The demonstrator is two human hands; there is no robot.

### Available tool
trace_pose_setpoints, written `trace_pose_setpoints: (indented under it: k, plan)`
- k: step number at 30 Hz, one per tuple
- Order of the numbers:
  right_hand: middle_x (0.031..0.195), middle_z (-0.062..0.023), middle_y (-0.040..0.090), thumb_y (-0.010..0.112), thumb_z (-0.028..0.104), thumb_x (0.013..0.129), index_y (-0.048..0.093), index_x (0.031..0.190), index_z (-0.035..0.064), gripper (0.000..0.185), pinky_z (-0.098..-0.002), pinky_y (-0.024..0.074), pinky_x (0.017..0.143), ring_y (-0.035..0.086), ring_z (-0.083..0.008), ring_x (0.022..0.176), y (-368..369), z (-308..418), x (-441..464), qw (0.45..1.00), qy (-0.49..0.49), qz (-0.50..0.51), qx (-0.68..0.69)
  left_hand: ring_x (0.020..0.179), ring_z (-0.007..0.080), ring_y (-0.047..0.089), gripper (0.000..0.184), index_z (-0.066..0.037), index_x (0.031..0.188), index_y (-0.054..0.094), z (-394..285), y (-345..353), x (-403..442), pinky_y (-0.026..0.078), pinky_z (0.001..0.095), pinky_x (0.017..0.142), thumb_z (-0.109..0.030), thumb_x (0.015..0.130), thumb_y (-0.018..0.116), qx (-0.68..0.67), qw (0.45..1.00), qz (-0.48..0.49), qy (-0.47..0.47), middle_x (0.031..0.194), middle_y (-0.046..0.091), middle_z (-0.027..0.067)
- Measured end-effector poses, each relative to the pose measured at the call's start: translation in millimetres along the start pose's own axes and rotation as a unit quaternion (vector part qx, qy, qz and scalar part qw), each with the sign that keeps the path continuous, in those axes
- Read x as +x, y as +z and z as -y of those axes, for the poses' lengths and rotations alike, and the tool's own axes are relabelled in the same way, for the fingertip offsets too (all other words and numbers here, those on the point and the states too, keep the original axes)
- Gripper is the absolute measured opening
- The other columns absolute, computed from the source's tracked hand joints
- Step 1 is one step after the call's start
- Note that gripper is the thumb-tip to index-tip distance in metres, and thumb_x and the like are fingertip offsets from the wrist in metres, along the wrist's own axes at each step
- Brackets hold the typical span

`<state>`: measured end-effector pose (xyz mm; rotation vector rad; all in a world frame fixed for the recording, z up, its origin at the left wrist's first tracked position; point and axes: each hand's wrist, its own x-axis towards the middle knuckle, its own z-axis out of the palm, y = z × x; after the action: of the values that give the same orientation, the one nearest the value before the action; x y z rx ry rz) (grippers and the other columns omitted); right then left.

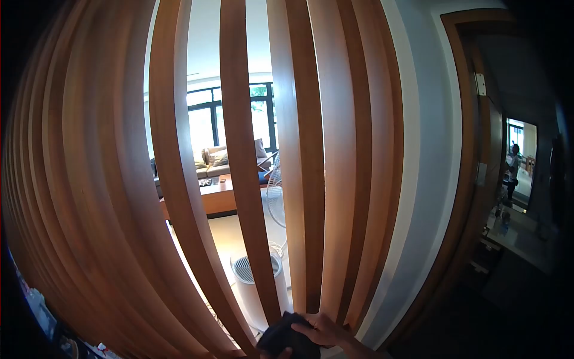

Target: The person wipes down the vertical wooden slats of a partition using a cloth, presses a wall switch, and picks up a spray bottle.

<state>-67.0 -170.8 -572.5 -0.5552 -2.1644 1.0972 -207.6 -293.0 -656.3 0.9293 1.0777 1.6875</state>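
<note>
A dark, soft piece of cloth [282, 336] is bunched at the bottom of the view, in front of the wooden slats. My right hand [323, 330] reaches in from the lower right and grips the cloth's right side, fingers bent over it. Of my left hand [286, 353] only a digit shows at the bottom edge, pressed against the cloth's lower part; the rest is out of frame. Right behind the cloth stand the feet of the tall wooden slats [254, 221], close to both hands.
Beyond the slats are a white cylindrical appliance [257, 287] with a grille top, a wire-frame chair [275, 191], a low wooden table [218, 198] and a sofa [218, 170]. To the right, a doorway frame [457, 179] leads to a dark room with a mirror [521, 164].
</note>
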Motion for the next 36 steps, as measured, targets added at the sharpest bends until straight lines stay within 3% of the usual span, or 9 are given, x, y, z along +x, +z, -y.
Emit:
trace_pose_setpoints:
  k: [3,7,12,15,18,23,25,27,36]
  plan:
    - [0.089,-0.0234,0.069,0.061,0.025,0.097,0.064,0.117,-0.0003,0.032,-0.0374,0.0542,0.074,0.071,-0.0329,0.087,-23.4,34.3,13.3,0.998,-0.027,-0.061,-0.013,0.117,0.0232,0.054,0.062,-0.001,0.142,0.039,-50.8,29.8,24.1,0.049,0.0377,0.096,-0.014,0.089,0.068,-0.022,0.999,-0.023,0.023,0.132,0.053,0.014]
    - [0.083,-0.0209,0.069,0.065,0.013,0.093,0.063,0.113,-0.0047,0.027,-0.0353,0.0553,0.061,0.072,-0.0319,0.069,-74.5,98.7,56.2,0.9,-0.316,-0.259,-0.15,0.125,0.0284,0.05,0.075,-0.004,0.147,0.017,-146.0,97.4,66.8,0.044,0.0387,0.107,0.005,0.087,0.061,0.012,0.922,-0.106,0.372,0.133,0.046,0.0209]
    - [0.078,-0.0196,0.069,0.066,0.014,0.091,0.066,0.11,-0.0042,0.026,-0.0346,0.0543,0.059,0.071,-0.0293,0.066,-146.2,232.1,120.7,0.7,-0.528,-0.405,-0.259,0.126,0.0335,0.051,0.046,-0.003,0.145,0.035,-275.8,168.3,132.9,0.046,0.0407,0.102,-0.012,0.101,0.045,0.233,0.656,-0.129,0.707,0.137,0.043,0.0218]
    - [0.078,-0.0189,0.07,0.066,0.021,0.092,0.065,0.102,-0.0022,0.025,-0.0344,0.0555,0.062,0.072,-0.0309,0.071,-203.7,312.0,163.1,0.67,-0.549,-0.449,-0.219,0.1,0.0475,0.061,0.056,-0.009,0.137,0.045,-377.0,215.8,171.2,0.053,0.0494,0.083,0.006,0.083,0.051,0.185,0.518,-0.196,0.812,0.119,0.048,0.029]
    - [0.093,-0.0192,0.07,0.07,0.021,0.089,0.062,0.105,-0.001,0.028,-0.0392,0.0546,0.072,0.07,-0.0338,0.083,-259.6,361.2,236.8,0.62,-0.526,-0.54,-0.217,0.087,0.0493,0.063,0.053,0.0,0.13,0.036,-467.1,257.5,221.3,0.056,0.0503,0.067,0.003,0.082,0.057,0.206,0.433,-0.239,0.844,0.115,0.047,0.03]
    - [0.108,-0.0147,0.063,0.077,0.016,0.08,0.063,0.105,0.0025,0.032,-0.0473,0.0493,0.088,0.06,-0.0332,0.108,-277.6,364.0,276.9,0.59,-0.437,-0.6,-0.317,0.094,0.0475,0.062,0.057,-0.004,0.131,0.034,-492.9,273.7,258.0,0.054,0.0521,0.073,-0.02,0.086,0.066,0.317,0.583,-0.254,0.704,0.121,0.047,0.0264]
    - [0.11,-0.0126,0.058,0.078,0.015,0.074,0.062,0.11,0.002,0.041,-0.0512,0.0471,0.089,0.054,-0.0303,0.114,-282.6,360.8,268.2,0.472,-0.47,-0.571,-0.48,0.094,0.0443,0.061,0.049,-0.002,0.125,0.039,-490.5,271.8,264.1,0.055,0.0493,0.07,-0.022,0.086,0.062,0.324,0.505,-0.319,0.734,0.119,0.047,0.0259]
    - [0.118,-0.0154,0.056,0.076,0.014,0.072,0.061,0.115,0.0003,0.048,-0.0511,0.0465,0.093,0.051,-0.0315,0.12,-290.9,360.2,265.2,0.535,-0.446,-0.507,-0.508,0.107,0.0419,0.055,0.043,-0.004,0.12,0.047,-493.6,265.5,268.1,0.049,0.0477,0.08,-0.019,0.084,0.065,0.347,0.304,-0.42,0.782,0.121,0.047,0.0247]
    - [0.152,-0.0306,0.028,0.066,0.011,0.059,0.039,0.142,-0.0049,0.089,-0.0458,0.039,0.113,0.025,-0.0399,0.145,-290.8,338.8,252.2,0.649,-0.396,-0.327,-0.562,0.103,0.0315,0.055,0.026,-0.005,0.103,0.06,-487.1,270.7,268.6,0.044,0.0469,0.081,-0.015,0.08,0.067,0.383,0.183,-0.424,0.8,0.11,0.053,0.0152]
